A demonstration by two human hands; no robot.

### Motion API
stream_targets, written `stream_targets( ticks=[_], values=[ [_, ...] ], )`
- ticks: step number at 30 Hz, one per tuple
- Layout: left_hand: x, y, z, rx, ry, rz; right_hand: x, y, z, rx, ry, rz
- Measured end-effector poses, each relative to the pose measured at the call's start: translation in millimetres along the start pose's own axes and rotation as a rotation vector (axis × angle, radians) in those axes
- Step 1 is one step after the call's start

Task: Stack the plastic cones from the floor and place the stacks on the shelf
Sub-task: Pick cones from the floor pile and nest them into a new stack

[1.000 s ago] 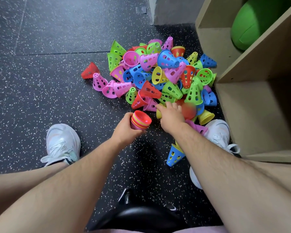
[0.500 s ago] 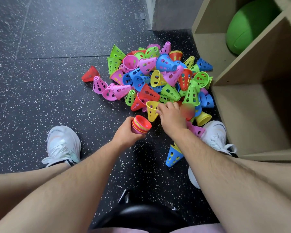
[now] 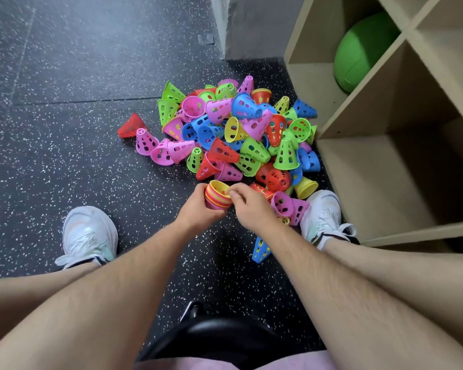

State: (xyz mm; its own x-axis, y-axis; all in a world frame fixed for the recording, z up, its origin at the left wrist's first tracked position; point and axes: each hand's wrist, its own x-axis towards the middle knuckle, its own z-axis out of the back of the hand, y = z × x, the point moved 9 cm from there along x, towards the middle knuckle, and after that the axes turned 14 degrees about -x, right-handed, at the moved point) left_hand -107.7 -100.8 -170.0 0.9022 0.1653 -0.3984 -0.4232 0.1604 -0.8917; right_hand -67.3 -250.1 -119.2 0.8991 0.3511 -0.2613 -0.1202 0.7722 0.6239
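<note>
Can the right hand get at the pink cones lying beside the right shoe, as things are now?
Probably yes: the pink cones lie uncovered right beside the right hand, though its fingers are busy at the stack.

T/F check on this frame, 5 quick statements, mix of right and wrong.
1. The left hand holds a stack of cones. True.
2. The top cone in that stack is blue. False: it is a yellow cone.
3. A green ball sits in a compartment of the shelf. True.
4. The right hand reaches into the shelf. False: it is beside the left hand, pinching the yellow cone's rim.
5. A blue cone lies apart from the pile, close to the right shoe. True.
</note>
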Motion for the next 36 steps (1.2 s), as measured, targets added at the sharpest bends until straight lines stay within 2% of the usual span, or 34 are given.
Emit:
stream_targets(
  ticks=[3, 7, 9, 13, 16, 21, 26, 28, 36],
  values=[
    [0, -4, -10, -0.008, 0.037, -0.026, -4, -18, 3, 0.19, -0.023, -0.161],
    [-3, -9, -20, -0.036, 0.067, -0.042, -4, -35, 9, 0.256, 0.016, -0.185],
    [-5, -11, -27, -0.023, 0.082, -0.051, -8, -42, 16, 0.223, -0.023, -0.177],
    [-11, -6, -44, -0.011, 0.119, -0.044, -30, -58, 35, -0.094, -0.121, -0.131],
    [-16, 0, -59, 0.019, 0.175, -0.041, -47, -73, 28, -0.32, -0.015, -0.09],
    [-24, 4, -77, 0.05, 0.235, -0.027, -56, -91, 6, -0.543, 0.192, -0.095],
    [-26, 3, -85, 0.058, 0.244, -0.019, -54, -97, -6, -0.759, 0.29, -0.082],
    [-25, 4, -82, 0.049, 0.23, -0.009, -53, -97, -5, -0.714, 0.25, -0.088],
    [-17, 14, -41, 0.056, 0.103, 0.044, -47, -93, 22, -0.307, -0.097, -0.139]
  ],
)
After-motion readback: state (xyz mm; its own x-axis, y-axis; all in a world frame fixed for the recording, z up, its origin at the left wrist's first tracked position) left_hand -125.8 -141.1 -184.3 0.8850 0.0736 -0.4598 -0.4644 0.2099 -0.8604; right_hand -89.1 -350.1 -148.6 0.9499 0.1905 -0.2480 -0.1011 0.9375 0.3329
